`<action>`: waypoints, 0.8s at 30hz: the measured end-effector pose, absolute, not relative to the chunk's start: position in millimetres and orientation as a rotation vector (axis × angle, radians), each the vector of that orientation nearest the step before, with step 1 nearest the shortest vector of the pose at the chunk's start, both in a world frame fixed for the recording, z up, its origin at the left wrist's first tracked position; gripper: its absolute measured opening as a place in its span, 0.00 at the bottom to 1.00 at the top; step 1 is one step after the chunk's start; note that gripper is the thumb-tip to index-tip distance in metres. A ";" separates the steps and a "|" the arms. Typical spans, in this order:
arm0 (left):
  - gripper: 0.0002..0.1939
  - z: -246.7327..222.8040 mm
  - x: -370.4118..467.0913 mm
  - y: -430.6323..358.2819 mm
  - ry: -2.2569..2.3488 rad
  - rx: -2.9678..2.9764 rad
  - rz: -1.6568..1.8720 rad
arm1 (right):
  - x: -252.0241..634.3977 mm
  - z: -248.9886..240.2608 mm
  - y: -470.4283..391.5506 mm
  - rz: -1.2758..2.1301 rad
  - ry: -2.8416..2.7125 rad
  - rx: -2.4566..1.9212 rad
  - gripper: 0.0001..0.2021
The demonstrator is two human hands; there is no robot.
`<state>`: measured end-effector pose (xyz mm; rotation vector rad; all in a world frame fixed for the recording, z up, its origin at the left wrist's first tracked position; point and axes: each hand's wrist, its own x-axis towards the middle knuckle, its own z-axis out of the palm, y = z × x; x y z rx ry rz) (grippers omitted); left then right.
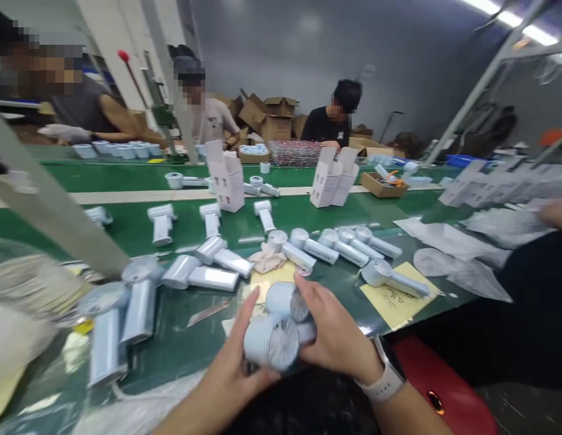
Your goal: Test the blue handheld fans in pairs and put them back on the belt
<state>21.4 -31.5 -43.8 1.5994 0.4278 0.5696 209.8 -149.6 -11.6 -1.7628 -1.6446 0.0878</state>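
Two light-blue handheld fans are between my hands, close to the table's near edge. My left hand (242,356) is closed around the round head of the nearer handheld fan (272,343), thumb below and fingers on its far left side. My right hand (333,323), with a watch on the wrist, grips the other handheld fan (283,300) just beyond it. Their handles are mostly hidden by my right hand. Behind them lie a crumpled pale cloth (266,258) and several more fans (317,246) in a row.
More fans (140,299) lie on the left beside clear plastic bags. A fan rests on a yellow note (394,302) at right, near white sleeves (448,266). White boxes (229,181) stand on the green conveyor (127,226). Co-workers sit across; a red stool (444,386) is at lower right.
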 end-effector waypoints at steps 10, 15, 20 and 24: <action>0.17 -41.0 31.2 21.9 0.738 1.854 0.804 | 317.5 -47.8 -201.7 -0.524 -1.182 -2.529 0.34; 0.15 -42.3 30.2 16.5 0.756 1.837 0.794 | 360.6 -60.2 -243.4 -0.560 -1.278 -2.573 0.33; 0.12 -44.2 26.6 17.8 0.766 1.781 0.792 | 389.9 -64.2 -269.5 -0.610 -1.219 -2.644 0.30; 0.11 -41.8 24.1 12.8 0.744 1.785 0.746 | 391.9 -68.1 -270.5 -0.628 -1.107 -2.730 0.31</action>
